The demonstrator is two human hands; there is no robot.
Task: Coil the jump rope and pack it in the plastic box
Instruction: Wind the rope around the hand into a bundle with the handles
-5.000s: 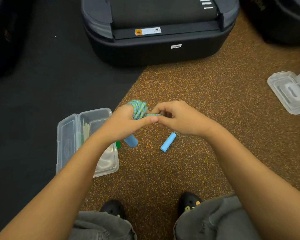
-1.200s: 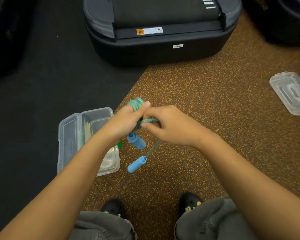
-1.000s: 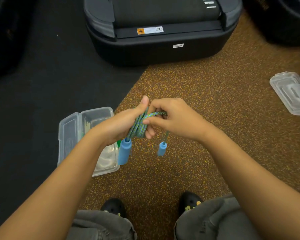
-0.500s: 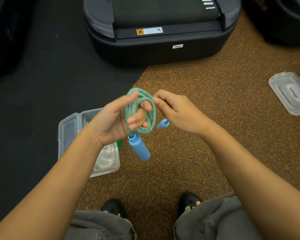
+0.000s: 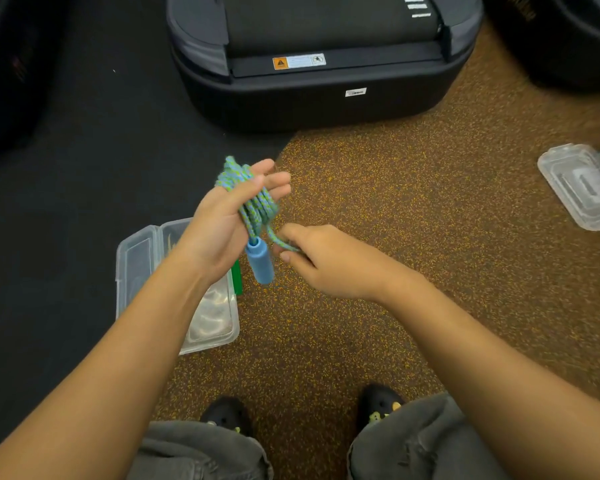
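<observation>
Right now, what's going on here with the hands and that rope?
A person is coiling a blue-green braided jump rope. Loops are wrapped around the left hand, with one blue foam handle hanging below it. The right hand pinches the loose strand running off the coil. The clear plastic box lies open on the floor under the left forearm; the rope is not in it yet.
</observation>
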